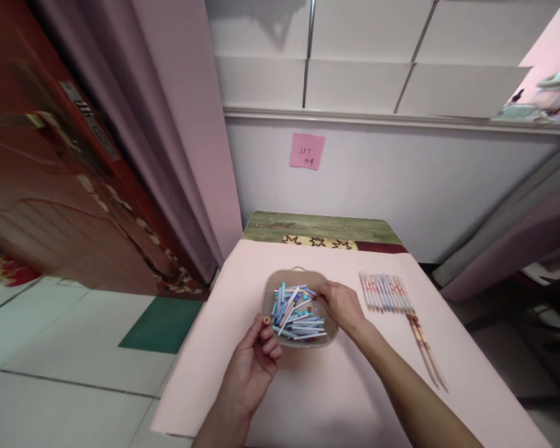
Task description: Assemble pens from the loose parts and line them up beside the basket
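Observation:
A beige plastic basket point(285, 277) holds a loose heap of pen parts point(298, 314), thin white refills with blue, turquoise and lilac tubes and caps. At its left front rim, my left hand point(256, 354) is closed round a small brown tube point(266, 320) whose round open end faces up. My right hand point(343, 305) reaches over the basket's right rim with thumb and fingers pinched together among the parts. What those fingertips hold, if anything, is hidden.
Right of the basket lies a row of several assembled pens point(387, 292), with two longer brown and tan sticks point(427, 351) nearer me. A pale cloth point(214, 367) covers most of the table. A pink note point(307, 151) sticks to the wall behind; a red-brown door point(74, 155) stands left.

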The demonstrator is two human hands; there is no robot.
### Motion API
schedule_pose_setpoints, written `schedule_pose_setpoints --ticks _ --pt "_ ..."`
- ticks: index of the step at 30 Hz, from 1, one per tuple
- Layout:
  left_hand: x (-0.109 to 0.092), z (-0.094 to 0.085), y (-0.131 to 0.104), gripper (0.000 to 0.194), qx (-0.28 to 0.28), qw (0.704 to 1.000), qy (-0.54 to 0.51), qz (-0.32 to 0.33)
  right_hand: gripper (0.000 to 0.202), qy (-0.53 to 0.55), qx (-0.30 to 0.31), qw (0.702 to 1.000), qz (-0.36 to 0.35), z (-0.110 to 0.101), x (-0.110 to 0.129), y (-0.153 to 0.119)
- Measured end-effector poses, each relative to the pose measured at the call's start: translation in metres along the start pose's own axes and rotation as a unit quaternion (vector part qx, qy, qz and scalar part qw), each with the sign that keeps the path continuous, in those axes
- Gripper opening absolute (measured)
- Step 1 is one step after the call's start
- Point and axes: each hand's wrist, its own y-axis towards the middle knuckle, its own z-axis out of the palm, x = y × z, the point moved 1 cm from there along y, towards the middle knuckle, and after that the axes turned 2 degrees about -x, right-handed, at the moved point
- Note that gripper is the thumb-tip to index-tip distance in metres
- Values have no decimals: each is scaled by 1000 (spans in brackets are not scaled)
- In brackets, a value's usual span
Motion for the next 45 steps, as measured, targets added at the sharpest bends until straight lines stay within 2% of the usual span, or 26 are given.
schedule_pose_setpoints --ticks 6,11,18,21,24,28,32,38,40,42,43,45 --pt "-2 -2 -2 14 -3 1000 4 5 16 -21 63 997 -40 26 8 17" --pt "-2 -5 0 13 -6 1000 6 6 16 -22 77 996 -42 40 13 21" --pt "-2 -3 2 14 -12 1000 6 5 18 24 -9 1000 6 28 7 13" --pt "1 -1 3 14 -13 1000 5 -3 11 103 -57 992 40 26 4 7" --pt "3 0 3 16 -11 1000 0 -11 5 221 -107 968 59 25 6 0" --pt "2 0 2 18 -6 1000 -13 -22 4 325 -144 933 54 20 11 -9" --pt "1 -1 2 17 -4 1000 -17 -22 18 419 -136 896 54 17 12 -11" --pt "1 -2 1 17 -5 1000 -4 -18 33 545 -131 822 103 17 4 -8" --pt "1 -2 2 17 -2 1000 1 -15 37 566 -134 806 113 15 0 -8" --pt "1 -2 2 16 2 1000 4 -12 40 560 -133 810 112 14 -2 -7" --pt "1 -2 3 16 2 1000 5 -12 39 542 -132 823 109 14 -3 -7" --pt "2 -1 3 15 -3 1000 5 -12 31 466 -140 868 93 14 -4 -6"
